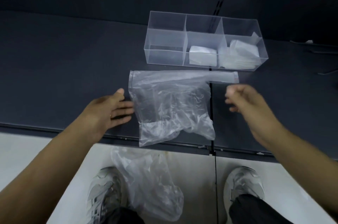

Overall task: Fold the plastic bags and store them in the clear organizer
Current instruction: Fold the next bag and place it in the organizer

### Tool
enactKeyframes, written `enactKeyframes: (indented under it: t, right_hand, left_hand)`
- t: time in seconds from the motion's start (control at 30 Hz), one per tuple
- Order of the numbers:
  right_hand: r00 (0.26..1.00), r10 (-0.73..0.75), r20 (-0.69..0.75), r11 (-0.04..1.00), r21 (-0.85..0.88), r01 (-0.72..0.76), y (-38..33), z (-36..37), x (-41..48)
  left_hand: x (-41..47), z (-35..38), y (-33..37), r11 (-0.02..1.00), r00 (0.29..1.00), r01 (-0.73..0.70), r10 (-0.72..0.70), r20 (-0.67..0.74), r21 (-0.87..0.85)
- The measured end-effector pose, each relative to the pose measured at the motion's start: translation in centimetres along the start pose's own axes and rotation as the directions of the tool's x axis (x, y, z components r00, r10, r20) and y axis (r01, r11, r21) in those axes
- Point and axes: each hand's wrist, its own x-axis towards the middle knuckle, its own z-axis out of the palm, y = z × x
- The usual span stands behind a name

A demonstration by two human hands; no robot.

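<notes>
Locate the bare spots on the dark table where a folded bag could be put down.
Bare table lies left of the clear organizer, beyond the left hand. The organizer's left compartment is empty. Crowded: the flat plastic bag lies between that hand and the right hand, nearly meeting the organizer.

the plastic bag [172,106] is thin, clear, crinkled and glossy; the organizer [166,51] is smooth clear plastic; the bench [64,62] is dark matt.

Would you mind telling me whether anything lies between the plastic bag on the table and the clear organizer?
Nothing visible does: only bare tabletop separates the plastic bag from the clear organizer, whose left compartment holds nothing.
</notes>
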Motion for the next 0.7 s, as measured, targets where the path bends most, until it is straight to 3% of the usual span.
enactKeyframes:
  t: [0.13, 0.23, 0.3, 0.43, 0.6, 0.7]
  right_hand:
    - [0.98, 0.027, 0.197, 0.995, -0.104, -0.006, 1.0, 1.5, -6.3]
    - [0.983, 0.013, 0.183, 0.99, -0.138, 0.013, 1.6, 2.5, -7.8]
    - [0.984, -0.082, 0.157, 0.98, -0.168, 0.109, 1.7, 3.1, -7.7]
    - [0.961, -0.215, 0.172, 0.967, -0.104, 0.234, 1.3, 2.9, -6.0]
    - [0.926, -0.035, 0.377, 0.995, 0.096, -0.002, 0.7, -0.8, -2.9]
    - [0.919, 0.009, 0.394, 0.985, 0.153, -0.075, 0.9, -1.8, -2.0]
  left_hand:
    - [-3.3, 0.4, -3.3, 0.996, 0.995, 0.042, -0.049, 0.085, 0.083]
    - [-4.8, 1.0, -5.0, 0.993, 0.987, 0.072, -0.084, 0.137, 0.089]
    - [-5.1, 1.2, -5.6, 0.992, 0.983, 0.078, -0.093, 0.161, 0.098]
    - [-4.4, 1.0, -5.7, 0.997, 0.994, 0.071, -0.072, 0.08, 0.015]
    - [-3.4, -0.6, -4.7, 0.993, 0.997, 0.056, -0.061, -0.041, -0.108]
    - [-4.0, -0.2, -4.5, 0.992, 0.988, 0.126, -0.128, 0.081, 0.031]
